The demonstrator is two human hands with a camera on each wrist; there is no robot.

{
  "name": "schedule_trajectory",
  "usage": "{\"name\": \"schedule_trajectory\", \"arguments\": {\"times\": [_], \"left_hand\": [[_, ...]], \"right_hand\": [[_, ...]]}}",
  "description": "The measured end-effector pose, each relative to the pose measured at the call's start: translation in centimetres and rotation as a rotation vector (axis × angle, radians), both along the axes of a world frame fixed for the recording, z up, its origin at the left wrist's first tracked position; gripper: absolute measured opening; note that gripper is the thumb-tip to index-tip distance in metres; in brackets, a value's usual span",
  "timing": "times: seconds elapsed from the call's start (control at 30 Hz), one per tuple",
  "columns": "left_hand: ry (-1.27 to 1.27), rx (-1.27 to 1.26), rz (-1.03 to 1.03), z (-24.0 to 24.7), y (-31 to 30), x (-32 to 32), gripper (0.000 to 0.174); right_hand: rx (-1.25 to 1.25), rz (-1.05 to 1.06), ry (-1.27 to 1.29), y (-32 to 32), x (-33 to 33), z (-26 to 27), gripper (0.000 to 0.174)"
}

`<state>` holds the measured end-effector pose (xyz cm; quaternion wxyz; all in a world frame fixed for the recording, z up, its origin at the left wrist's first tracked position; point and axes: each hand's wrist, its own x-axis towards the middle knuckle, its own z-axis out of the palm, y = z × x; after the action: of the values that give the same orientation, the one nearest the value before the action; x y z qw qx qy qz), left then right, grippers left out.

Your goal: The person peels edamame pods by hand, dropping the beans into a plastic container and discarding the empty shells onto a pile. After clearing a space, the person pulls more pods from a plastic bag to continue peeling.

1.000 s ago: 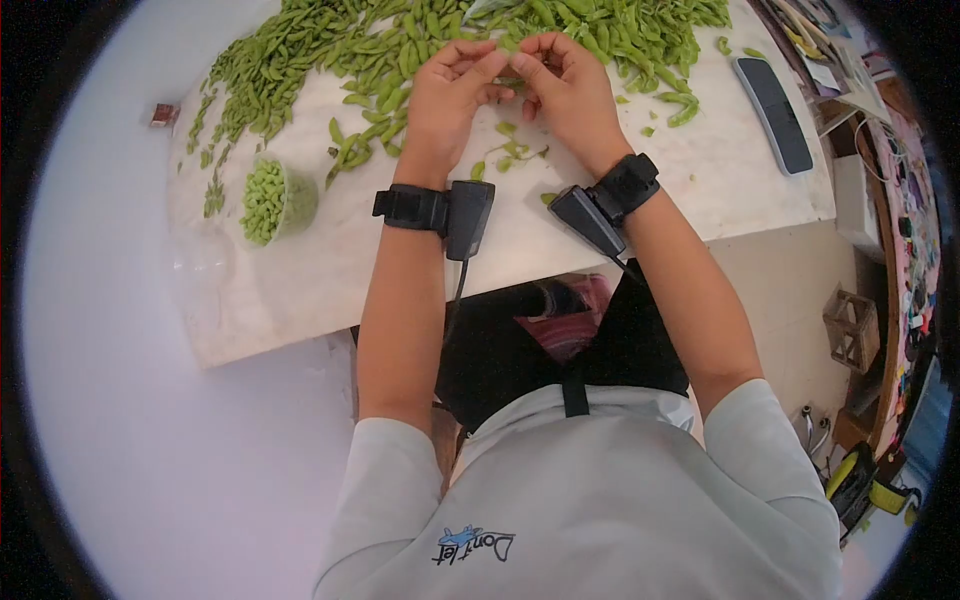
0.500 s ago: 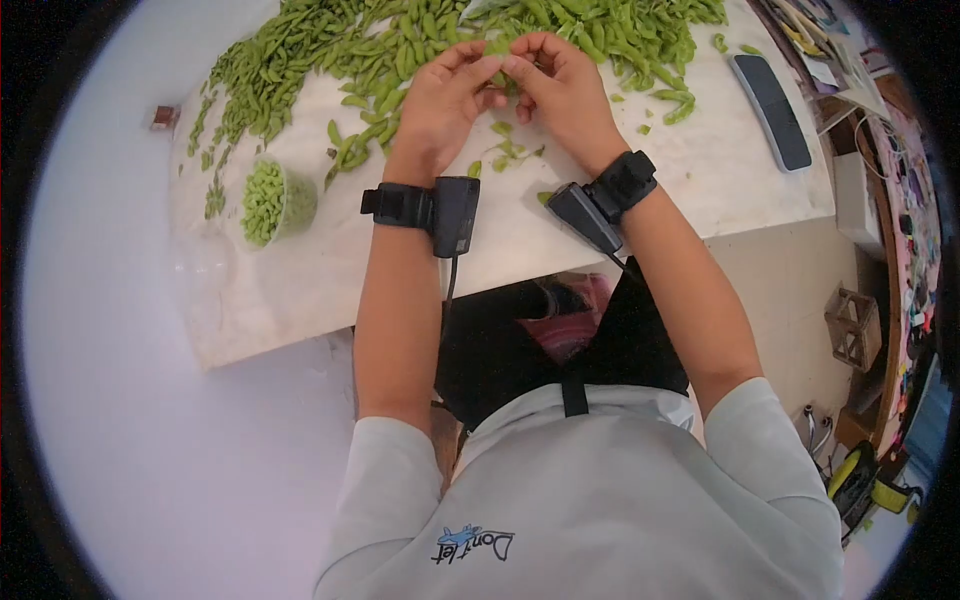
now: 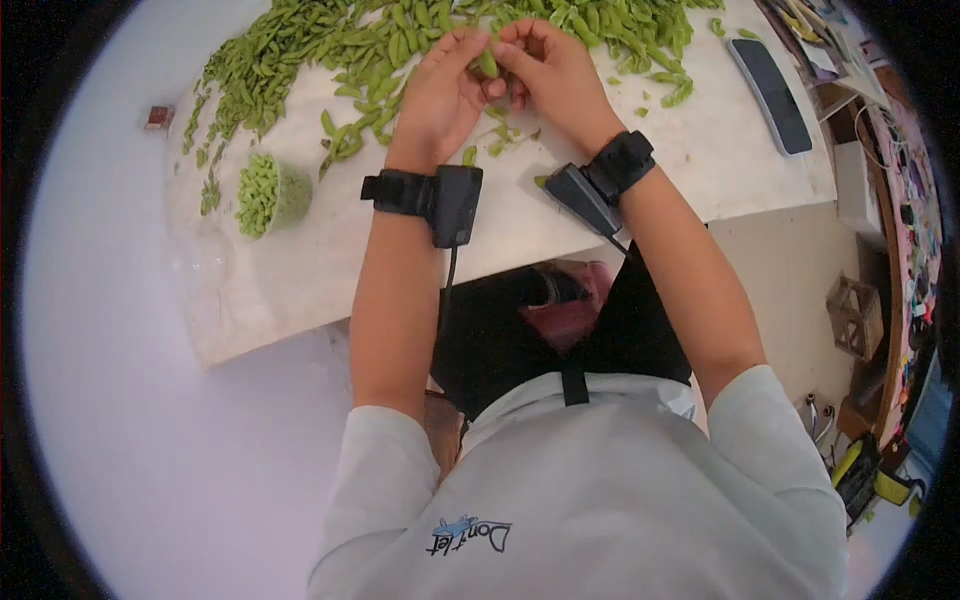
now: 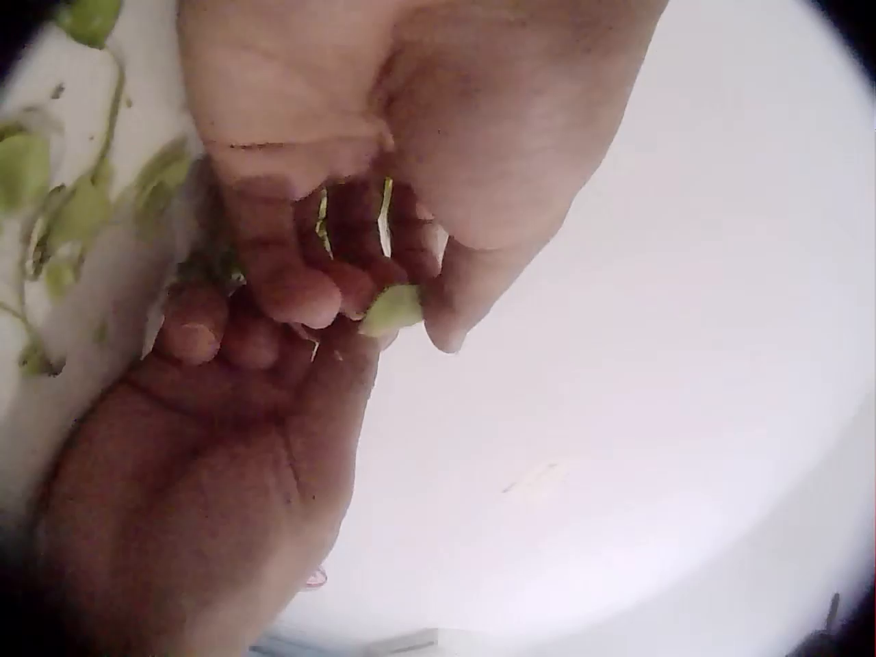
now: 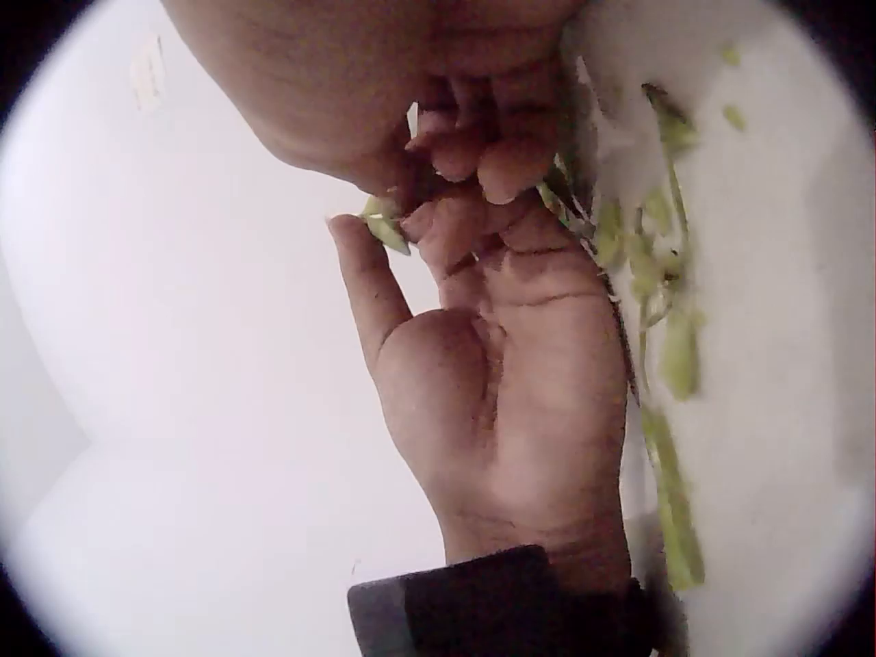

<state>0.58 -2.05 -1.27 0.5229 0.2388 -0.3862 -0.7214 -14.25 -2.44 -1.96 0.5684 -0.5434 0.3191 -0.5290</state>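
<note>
Both hands meet over the near edge of a pile of green soybean pods in the head view. The left hand (image 3: pixel 435 105) holds a green soybean pod (image 3: pixel 488 64) with thumb and fingertips. The right hand (image 3: pixel 565 85) pinches the same pod from the other side, its thumb right beside the left fingers. In the left wrist view one end of the pod (image 4: pixel 394 312) shows by the left thumb; curled fingers hide the rest. A pale green bit of it (image 5: pixel 386 226) also shows in the right wrist view.
A heap of pods (image 3: pixel 270 75) spreads over the white table (image 3: pixel 330 260). At the left stands a clear cup (image 3: pixel 295 195) of shelled green beans (image 3: pixel 257 195). A phone (image 3: pixel 770 95) lies at the right. Stem and pod scraps (image 3: pixel 500 130) lie below the hands.
Both hands have shifted slightly up in the head view and stay close together. The pod between them now shows more plainly, pointing down.
</note>
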Motion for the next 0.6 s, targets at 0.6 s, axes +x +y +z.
{"name": "schedule_trajectory", "arguments": {"times": [0.6], "left_hand": [[-0.556, -0.350, 0.415, 0.1, -0.1, -0.6, 0.021]], "right_hand": [[-0.097, -0.120, 0.094, 0.9, -0.6, 2.0, 0.014]]}}
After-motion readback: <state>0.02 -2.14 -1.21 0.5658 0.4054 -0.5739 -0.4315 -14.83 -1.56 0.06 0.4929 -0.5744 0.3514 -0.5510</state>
